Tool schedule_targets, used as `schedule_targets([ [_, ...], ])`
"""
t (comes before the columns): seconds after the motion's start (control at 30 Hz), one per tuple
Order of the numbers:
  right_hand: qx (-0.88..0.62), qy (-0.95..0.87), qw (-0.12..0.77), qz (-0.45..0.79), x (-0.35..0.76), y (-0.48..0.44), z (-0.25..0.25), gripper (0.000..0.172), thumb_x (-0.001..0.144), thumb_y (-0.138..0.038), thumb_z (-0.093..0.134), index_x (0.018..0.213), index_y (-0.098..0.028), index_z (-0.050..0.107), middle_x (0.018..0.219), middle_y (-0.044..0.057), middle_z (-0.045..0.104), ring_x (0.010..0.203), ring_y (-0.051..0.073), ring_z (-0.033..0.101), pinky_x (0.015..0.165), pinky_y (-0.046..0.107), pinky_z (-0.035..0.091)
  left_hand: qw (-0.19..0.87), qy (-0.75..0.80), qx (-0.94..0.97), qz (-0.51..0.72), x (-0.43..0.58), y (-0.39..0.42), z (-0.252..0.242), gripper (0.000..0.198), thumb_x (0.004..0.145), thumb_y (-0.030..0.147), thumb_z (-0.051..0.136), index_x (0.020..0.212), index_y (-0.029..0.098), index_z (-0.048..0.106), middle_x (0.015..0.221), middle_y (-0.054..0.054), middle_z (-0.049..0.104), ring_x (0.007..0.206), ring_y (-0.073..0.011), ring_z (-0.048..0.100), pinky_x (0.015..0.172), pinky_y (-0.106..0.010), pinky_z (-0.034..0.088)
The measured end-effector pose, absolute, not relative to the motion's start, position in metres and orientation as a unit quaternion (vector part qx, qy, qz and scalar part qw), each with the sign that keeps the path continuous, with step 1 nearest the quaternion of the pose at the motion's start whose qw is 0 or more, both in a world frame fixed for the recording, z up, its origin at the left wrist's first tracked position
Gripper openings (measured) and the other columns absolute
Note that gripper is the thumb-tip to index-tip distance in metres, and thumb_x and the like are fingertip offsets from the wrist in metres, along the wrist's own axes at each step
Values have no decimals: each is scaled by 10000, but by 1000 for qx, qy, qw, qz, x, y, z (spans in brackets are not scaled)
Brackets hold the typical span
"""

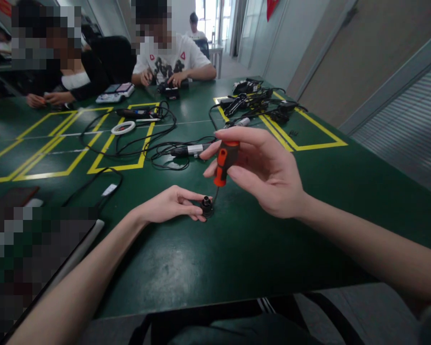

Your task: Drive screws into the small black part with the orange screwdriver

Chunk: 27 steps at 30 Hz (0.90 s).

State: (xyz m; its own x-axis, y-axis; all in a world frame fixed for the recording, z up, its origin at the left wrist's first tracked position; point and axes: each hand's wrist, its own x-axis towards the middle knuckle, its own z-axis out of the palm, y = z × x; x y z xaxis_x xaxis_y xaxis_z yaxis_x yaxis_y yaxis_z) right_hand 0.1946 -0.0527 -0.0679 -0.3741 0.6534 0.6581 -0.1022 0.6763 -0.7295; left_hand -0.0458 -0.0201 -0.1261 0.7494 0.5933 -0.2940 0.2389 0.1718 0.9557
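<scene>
On the green table, my left hand (172,205) pinches a small round black part (206,207) with a narrower metal-looking neck on top. My right hand (269,172) is closed round the red and dark handle of a screwdriver (221,165), held almost upright. Its thin shaft points down and its lower end is beside the black part; whether the tip touches it I cannot tell. Just beyond my right hand lies a grey and black cylindrical device (192,151) with a black cable.
Yellow tape rectangles (115,168) mark the green table (158,282). Black cables and a white ring (123,128) lie at the back left, and a heap of black cables (262,103) at the back right. A blurred-out flat device (57,258) sits at the left. Two people work across the table.
</scene>
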Motion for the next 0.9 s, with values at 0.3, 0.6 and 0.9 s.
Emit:
schedule_targets([
  [0.3, -194, -748, 574, 270, 199, -51, -64, 267, 951, -242, 728, 1216, -272, 727, 1150, 36, 719, 1013, 187, 720, 833, 343, 662, 720, 325, 581, 198, -35, -23, -134, 512, 777, 368, 924, 1109, 137, 612, 953, -64, 794, 818, -182, 803, 729, -249, 624],
  [0.6, -208, -725, 590, 286, 198, -50, -64, 220, 942, -314, 752, 1160, -297, 727, 1160, 42, 733, 1025, 213, 727, 855, 377, 670, 698, 332, 603, 197, -34, -24, -132, 475, 789, 451, 900, 1062, 115, 705, 1015, -91, 803, 841, -181, 804, 748, -253, 628],
  [0.9, -178, -732, 573, 322, 197, -51, -63, 267, 1019, -233, 621, 1256, -310, 715, 1137, 28, 758, 971, 188, 738, 835, 342, 658, 647, 365, 649, 165, -40, -30, -130, 613, 789, 331, 880, 1312, 64, 701, 906, -103, 822, 803, -156, 762, 780, -254, 587],
])
